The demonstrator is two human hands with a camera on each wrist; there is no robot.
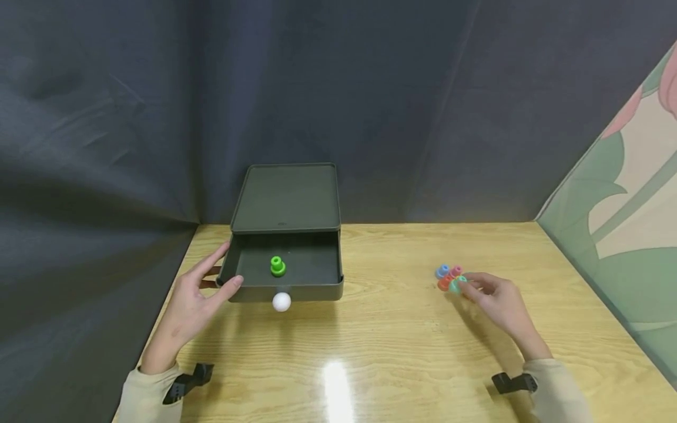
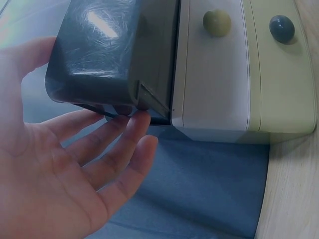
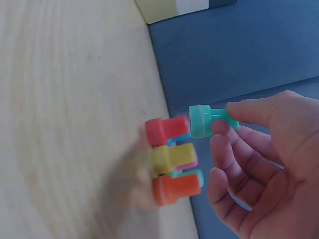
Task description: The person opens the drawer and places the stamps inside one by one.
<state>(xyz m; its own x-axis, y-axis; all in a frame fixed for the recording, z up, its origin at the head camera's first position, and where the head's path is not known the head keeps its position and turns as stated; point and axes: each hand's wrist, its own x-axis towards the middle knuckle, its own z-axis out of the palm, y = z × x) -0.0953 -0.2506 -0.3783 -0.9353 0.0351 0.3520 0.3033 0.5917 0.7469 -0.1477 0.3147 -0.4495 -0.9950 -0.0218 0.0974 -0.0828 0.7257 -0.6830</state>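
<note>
The right hand (image 1: 499, 302) pinches a teal peg (image 3: 205, 119) beside other pegs (image 1: 446, 277) on the tabletop (image 1: 402, 341). The left hand (image 1: 193, 299), grip released, touches the open drawer (image 1: 288, 282).

Counter (image 1: 402, 346): broad bare stretch between the drawer box (image 1: 286, 200) and the cluster of coloured pegs (image 1: 448, 277); open passage along the near edge.
Open drawer (image 1: 317, 258): juts forward, white knob (image 1: 281, 302) at its front; green peg (image 1: 277, 266) stands inside, room free either side of it.
Left flank of drawer: taken by the left hand (image 1: 193, 299).
Peg cluster: right hand (image 1: 497, 302) close on its near right side.
Curtain (image 1: 338, 106): closes off the rear.
</note>
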